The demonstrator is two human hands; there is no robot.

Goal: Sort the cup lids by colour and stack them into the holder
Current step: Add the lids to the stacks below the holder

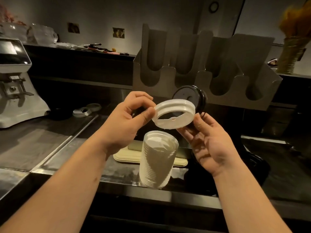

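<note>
A white cup lid (175, 113) is held up in front of me, underside toward me. My left hand (127, 118) pinches its left rim between thumb and forefinger. My right hand (208, 143) supports its right edge with the fingertips and also holds black lids (193, 96) behind the white one. Below the hands a tall stack of white lids (158, 158) in a clear sleeve stands on the counter. The grey lid holder (207, 68) with several curved slots stands behind, its slots looking bare.
A white coffee grinder (15, 88) stands at the far left. Two loose lids (82, 112) lie on the steel counter beside it, next to a dark object. A cream tray (127, 157) lies behind the stack. A straw-wrapped object (292, 52) stands at the far right.
</note>
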